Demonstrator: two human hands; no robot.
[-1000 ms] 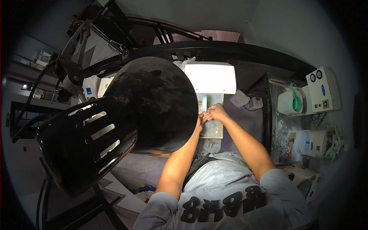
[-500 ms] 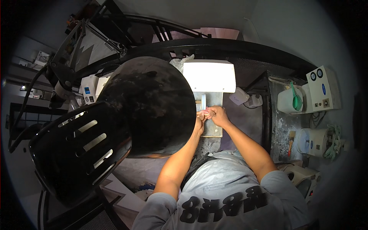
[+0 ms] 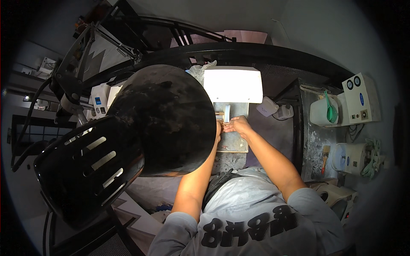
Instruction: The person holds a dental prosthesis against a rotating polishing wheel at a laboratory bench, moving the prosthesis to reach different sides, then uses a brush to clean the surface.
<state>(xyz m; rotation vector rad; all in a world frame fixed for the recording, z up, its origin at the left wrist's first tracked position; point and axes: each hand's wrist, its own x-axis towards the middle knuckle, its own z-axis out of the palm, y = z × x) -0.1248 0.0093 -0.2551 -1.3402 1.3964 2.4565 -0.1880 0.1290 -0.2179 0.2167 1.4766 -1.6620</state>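
Note:
Under the bright light a pale polishing wheel (image 3: 226, 113) stands upright on a spindle (image 3: 219, 114) in front of a white hood. Just below the wheel, my right hand (image 3: 237, 126) is closed, its fingers pointing left. Between its fingertips sits a small pink piece that looks like a denture, now mostly covered by the fingers. My left hand (image 3: 219, 129) meets the right one at the wheel's lower edge. Most of it is behind the black lamp shade, and its visible fingers look closed; what they grip is hidden.
A large black lamp (image 3: 166, 121) blocks the left side. The white hood (image 3: 232, 84) rises behind the wheel above a grey metal tray (image 3: 232, 145). At right, a side bench bears a brush (image 3: 325, 158), a white tub (image 3: 323, 112) and a box with dials (image 3: 361, 98). White jugs (image 3: 269, 106) stand beyond.
Both hands have shifted slightly, the left one further behind the lamp. My right fingers have straightened toward the left, covering the pink piece that showed before. The view has moved a little.

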